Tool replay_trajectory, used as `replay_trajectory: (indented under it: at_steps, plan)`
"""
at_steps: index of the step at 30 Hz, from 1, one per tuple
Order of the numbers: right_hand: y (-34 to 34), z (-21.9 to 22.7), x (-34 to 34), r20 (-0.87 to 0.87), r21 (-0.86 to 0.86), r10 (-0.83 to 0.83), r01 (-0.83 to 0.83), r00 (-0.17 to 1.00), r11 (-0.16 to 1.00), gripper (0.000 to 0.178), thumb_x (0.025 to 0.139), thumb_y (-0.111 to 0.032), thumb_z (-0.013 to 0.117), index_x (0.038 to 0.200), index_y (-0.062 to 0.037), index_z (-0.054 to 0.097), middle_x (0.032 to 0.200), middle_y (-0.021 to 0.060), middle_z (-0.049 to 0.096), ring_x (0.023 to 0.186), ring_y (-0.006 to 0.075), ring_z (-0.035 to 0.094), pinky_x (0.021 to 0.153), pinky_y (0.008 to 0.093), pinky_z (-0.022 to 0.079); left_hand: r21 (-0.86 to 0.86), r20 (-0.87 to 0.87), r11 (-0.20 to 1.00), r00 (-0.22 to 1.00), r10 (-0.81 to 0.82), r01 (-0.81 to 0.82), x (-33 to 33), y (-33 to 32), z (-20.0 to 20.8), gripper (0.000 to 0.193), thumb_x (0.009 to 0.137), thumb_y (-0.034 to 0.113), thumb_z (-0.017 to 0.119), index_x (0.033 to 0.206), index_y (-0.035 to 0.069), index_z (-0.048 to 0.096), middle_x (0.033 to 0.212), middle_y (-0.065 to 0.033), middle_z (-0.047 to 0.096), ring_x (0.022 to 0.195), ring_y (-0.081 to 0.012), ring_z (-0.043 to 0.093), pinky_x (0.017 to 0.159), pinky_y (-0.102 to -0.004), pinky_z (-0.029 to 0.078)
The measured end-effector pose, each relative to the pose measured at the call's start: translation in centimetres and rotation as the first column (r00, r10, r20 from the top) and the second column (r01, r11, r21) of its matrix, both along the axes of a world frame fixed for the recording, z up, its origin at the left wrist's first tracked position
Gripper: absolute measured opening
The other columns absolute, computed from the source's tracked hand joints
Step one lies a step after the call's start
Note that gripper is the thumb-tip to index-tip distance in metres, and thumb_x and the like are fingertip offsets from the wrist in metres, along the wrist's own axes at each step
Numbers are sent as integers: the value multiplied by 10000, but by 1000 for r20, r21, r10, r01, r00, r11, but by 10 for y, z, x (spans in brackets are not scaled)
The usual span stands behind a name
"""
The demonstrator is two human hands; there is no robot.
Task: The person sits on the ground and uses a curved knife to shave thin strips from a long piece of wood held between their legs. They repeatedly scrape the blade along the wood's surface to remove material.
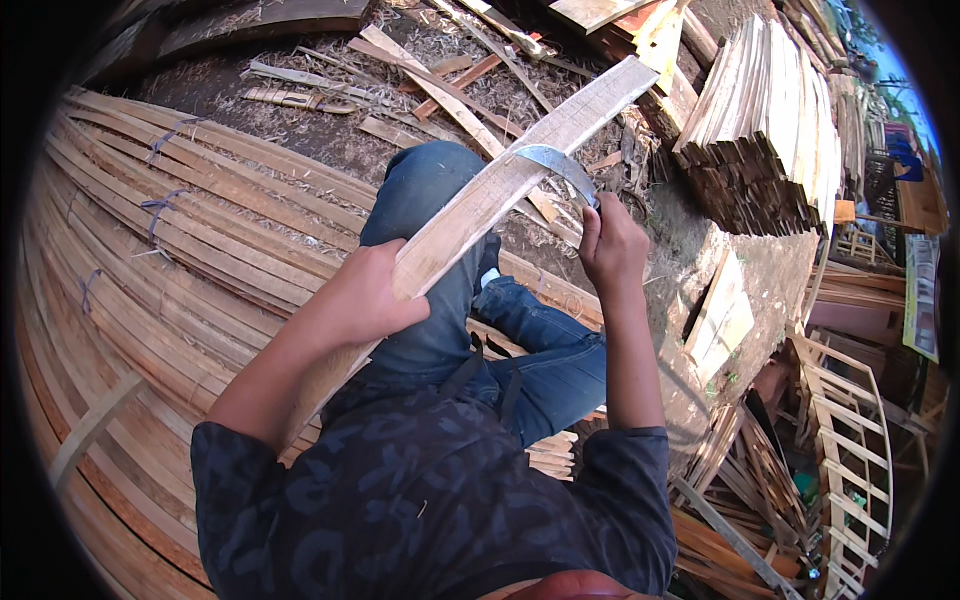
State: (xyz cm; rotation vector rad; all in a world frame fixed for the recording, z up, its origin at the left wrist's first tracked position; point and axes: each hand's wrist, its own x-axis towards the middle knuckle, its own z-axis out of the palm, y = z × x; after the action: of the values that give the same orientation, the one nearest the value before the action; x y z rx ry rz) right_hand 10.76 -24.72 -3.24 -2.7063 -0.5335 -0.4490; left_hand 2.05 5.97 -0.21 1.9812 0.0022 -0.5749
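If our left hand (368,295), clamped on the long pale wooden plank (478,208) across our blue-denim thigh (418,330), loosens, the curved silver metal blade (560,164) clenched in our right hand (615,245) could skid.

Bare brown earth ground (765,285), littered in its darker upper part with pale curled wood shavings (215,75), carries the things here. On the left lie bundles of long, thin, light-brown wooden strips (215,235), bound with blue-grey cords (163,205); a short, curved, pale wooden strip (92,430) rests across them. Beyond, narrow, pale wooden offcuts (432,88) cross one another on the soil, beside a thick, dark-brown timber (265,28). On the right, flat, cream-coloured wooden pieces (728,320) lie together.
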Motion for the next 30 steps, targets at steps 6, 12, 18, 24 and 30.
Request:
replay_trajectory:
  at_steps: [6, 12, 18, 24, 30]
  plan:
    - [16, 4, -19, -26, 36, -32, 33, 999, 999, 150, 948, -209, 557, 944, -60, 542, 737, 153, 590, 620, 356, 602, 521, 441, 463, -47, -28, 998, 999, -45, 44, 0, 5, -3, 469, 709, 136, 648, 1127, -67, 584, 921, -147, 660, 854, -186, 626, 771, -325, 503]
    - [40, 12, -43, -116, 26, 173, -171, 978, 985, 198, 933, -255, 601, 970, -65, 560, 727, 128, 586, 576, 318, 606, 498, 405, 479, -68, -57, 998, 998, -15, 11, 1, 3, 1, 475, 682, 210, 669, 1053, -81, 609, 915, -242, 676, 855, -310, 676, 781, -377, 519]
    - [-15, -9, 19, -8, 41, -123, 123, 992, 992, 219, 978, -261, 525, 893, -59, 524, 718, 188, 614, 643, 408, 615, 538, 476, 464, -73, -84, 996, 995, -56, 50, 1, 4, 3, 487, 698, 140, 647, 1128, -78, 583, 920, -136, 663, 841, -178, 619, 776, -318, 503]
    - [-73, -35, 21, -155, -116, -397, 382, 905, 917, 264, 1010, -257, 463, 894, -31, 536, 715, 224, 609, 664, 443, 602, 578, 515, 445, -150, -89, 988, 995, -38, 25, 1, 13, -2, 474, 699, 174, 652, 1104, -70, 611, 914, -188, 680, 820, -216, 651, 763, -350, 521]
    - [-46, -73, -22, -339, 462, -240, 383, 910, 800, 260, 1015, -222, 468, 903, 3, 533, 618, 151, 498, 521, 264, 446, 524, 376, 380, -213, -140, 975, 986, -88, 56, 6, 13, -2, 521, 687, 171, 659, 1136, -84, 586, 940, -129, 658, 868, -163, 604, 790, -323, 497]
